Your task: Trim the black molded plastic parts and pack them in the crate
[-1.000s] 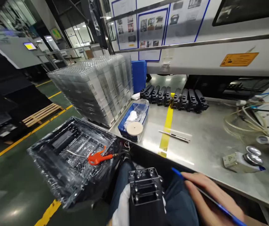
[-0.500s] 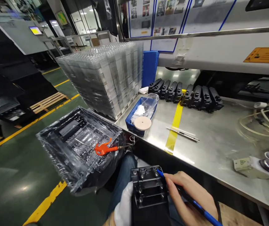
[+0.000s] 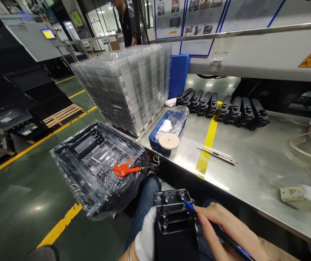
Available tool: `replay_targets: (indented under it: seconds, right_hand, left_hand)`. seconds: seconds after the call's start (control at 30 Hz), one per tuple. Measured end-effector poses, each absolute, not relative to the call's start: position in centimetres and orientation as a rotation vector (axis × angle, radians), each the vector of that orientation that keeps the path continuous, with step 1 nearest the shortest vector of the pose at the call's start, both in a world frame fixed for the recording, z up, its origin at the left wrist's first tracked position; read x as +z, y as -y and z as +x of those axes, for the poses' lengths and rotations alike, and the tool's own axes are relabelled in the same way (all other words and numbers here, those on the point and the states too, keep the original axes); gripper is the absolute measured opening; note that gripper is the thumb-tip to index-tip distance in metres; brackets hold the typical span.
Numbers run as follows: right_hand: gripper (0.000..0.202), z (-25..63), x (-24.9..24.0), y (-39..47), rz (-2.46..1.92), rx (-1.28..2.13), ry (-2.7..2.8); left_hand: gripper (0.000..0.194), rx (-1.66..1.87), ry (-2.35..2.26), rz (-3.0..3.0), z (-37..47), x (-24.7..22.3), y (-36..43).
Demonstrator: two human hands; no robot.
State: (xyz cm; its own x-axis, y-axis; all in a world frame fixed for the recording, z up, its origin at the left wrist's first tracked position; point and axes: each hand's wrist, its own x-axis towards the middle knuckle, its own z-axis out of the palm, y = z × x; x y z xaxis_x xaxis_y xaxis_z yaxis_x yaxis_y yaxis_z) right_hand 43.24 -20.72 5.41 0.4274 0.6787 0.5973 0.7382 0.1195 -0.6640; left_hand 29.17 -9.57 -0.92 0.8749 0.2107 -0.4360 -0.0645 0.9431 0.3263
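Observation:
My left hand (image 3: 146, 233), in a white glove, is closed around the side of a black plastic part (image 3: 175, 243) held low in front of me. The upper end of this part has ribs, recesses and several small round posts. Bare and pinched closed, my right hand (image 3: 226, 228) grips a slim blue pen-like tool (image 3: 189, 205). Its blue tip is at the upper right of the part, close to one of the posts. Whether the tip touches the post, I cannot tell. The tool's rear end passes under my right hand toward the bottom edge.
An orange air blow gun (image 3: 125, 169) lies across a plastic-lined black crate (image 3: 74, 188) on the left. On the metal bench (image 3: 253, 188) are a blue bin (image 3: 155, 145), a thin metal tool (image 3: 217, 156) and several black parts (image 3: 234, 108). Wrapped clear trays (image 3: 112, 87) stand behind.
The blue tip has shifted slightly down on the black part. My view has turned a little left, and a person now shows more fully in the background.

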Motion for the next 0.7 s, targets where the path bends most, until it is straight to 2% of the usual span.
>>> replay_targets:
  seconds: [0.33,0.57,0.7]
  right_hand:
    - [0.018,43.2,6.3,19.1,-1.469,-0.017,1.421]
    - [0.017,43.6,6.5,19.0,-1.482,0.009,1.452]
    - [0.014,43.6,6.5,17.8,-1.460,-0.043,1.484]
  left_hand:
    - [0.044,0.067,-0.380,0.174,31.6,1.7,9.4]
    - [0.028,0.170,-0.415,0.107,32.0,2.8,9.7]
    - [0.021,0.245,-0.483,0.031,31.8,1.7,10.0]
